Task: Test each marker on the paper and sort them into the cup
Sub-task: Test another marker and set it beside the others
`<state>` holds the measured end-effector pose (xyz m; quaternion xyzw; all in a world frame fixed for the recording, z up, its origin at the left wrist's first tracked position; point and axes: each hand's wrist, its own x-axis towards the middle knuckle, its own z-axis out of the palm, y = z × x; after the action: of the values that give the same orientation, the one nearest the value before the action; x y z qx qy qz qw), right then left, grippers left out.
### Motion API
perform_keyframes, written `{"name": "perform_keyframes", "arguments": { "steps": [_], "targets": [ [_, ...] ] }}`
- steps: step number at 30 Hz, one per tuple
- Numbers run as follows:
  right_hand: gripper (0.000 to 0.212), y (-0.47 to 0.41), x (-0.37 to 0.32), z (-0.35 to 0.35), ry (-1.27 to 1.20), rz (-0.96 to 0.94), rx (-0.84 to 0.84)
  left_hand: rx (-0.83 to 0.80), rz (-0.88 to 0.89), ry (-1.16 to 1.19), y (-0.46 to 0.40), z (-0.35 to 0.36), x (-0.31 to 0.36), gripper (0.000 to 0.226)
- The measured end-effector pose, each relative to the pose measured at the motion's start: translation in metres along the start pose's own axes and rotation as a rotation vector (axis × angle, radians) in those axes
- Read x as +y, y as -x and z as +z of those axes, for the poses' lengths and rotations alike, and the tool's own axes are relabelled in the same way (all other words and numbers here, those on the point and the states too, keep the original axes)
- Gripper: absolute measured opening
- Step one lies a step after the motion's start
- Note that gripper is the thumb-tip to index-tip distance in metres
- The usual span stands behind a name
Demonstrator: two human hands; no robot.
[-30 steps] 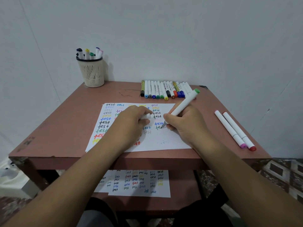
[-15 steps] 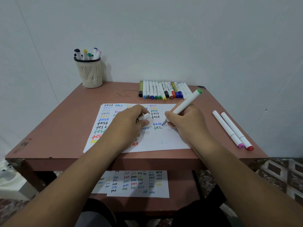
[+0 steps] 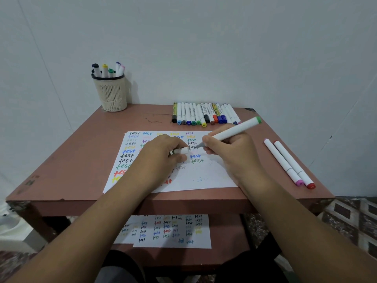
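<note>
Lower shelf: a white sheet covered in small coloured "test" words (image 3: 169, 231) lies on the reddish-brown shelf under the surface, at the bottom centre of the frame.
Surface: a reddish-brown wooden surface (image 3: 77, 160) with worn edges fills the middle of the frame.
Paper: a white sheet of paper with columns of coloured "test" words (image 3: 204, 176) lies flat at the centre of the surface, close to its near edge; both hands are over it.
Left hand: the left hand (image 3: 163, 158) rests on the paper at centre frame, its fingers curled round a short white marker cap (image 3: 181, 150) whose end pokes out toward the right.
Right hand: the right hand (image 3: 230, 152), just right of centre, has its fingers pinched round a white marker with a green end (image 3: 234, 129); the marker slants up to the right, with its grey tip just above or on the paper near a green "test". I cannot tell whether the tip touches.
Right side: two white markers, one pink-capped and one red-capped (image 3: 289, 163), lie side by side, touching, at the right of the surface.
Far edge: a row of capped markers in mixed colours (image 3: 204, 114) lies packed together at upper centre.
Cup: a cream mesh cup with a black rim (image 3: 111, 94) stands at the far left corner, in the upper left of the frame, holding several markers upright.
</note>
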<state>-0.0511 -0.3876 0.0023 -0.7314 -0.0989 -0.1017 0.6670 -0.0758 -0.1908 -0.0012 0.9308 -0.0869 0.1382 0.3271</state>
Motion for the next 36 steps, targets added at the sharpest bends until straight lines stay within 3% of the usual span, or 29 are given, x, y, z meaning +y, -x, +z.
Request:
{"name": "perform_keyframes", "arguments": {
  "steps": [7, 14, 20, 23, 28, 30, 32, 36],
  "targets": [
    [0.015, 0.004, -0.006, 0.003, -0.172, -0.025, -0.091, -0.005, 0.029, 0.032, 0.001, -0.002, 0.0, 0.012],
    [0.022, 0.005, -0.005, 0.003, -0.007, 0.002, -0.185, -0.006, 0.125, 0.067, 0.005, -0.006, 0.002, 0.014],
    [0.023, 0.007, -0.008, 0.007, -0.033, 0.0, -0.231, 0.064, 0.255, -0.024, 0.008, -0.004, 0.0, 0.013],
    [0.02, 0.007, -0.008, 0.008, -0.014, 0.05, -0.255, 0.061, 0.174, -0.083, 0.006, -0.001, 0.0, 0.014],
    [0.014, 0.001, -0.007, 0.004, 0.024, 0.133, -0.187, 0.074, -0.102, -0.309, 0.003, 0.001, 0.003, 0.064],
    [0.017, -0.001, -0.007, 0.004, -0.061, 0.17, -0.151, 0.049, -0.122, -0.399, 0.002, -0.001, 0.004, 0.052],
    [0.035, -0.003, -0.008, 0.003, -0.179, 0.202, -0.091, -0.012, -0.121, -0.432, 0.001, -0.005, 0.006, 0.042],
    [0.044, -0.007, -0.012, -0.002, -0.315, 0.236, 0.053, -0.216, -0.197, -0.314, -0.008, -0.027, 0.005, 0.026]
  ]
}}
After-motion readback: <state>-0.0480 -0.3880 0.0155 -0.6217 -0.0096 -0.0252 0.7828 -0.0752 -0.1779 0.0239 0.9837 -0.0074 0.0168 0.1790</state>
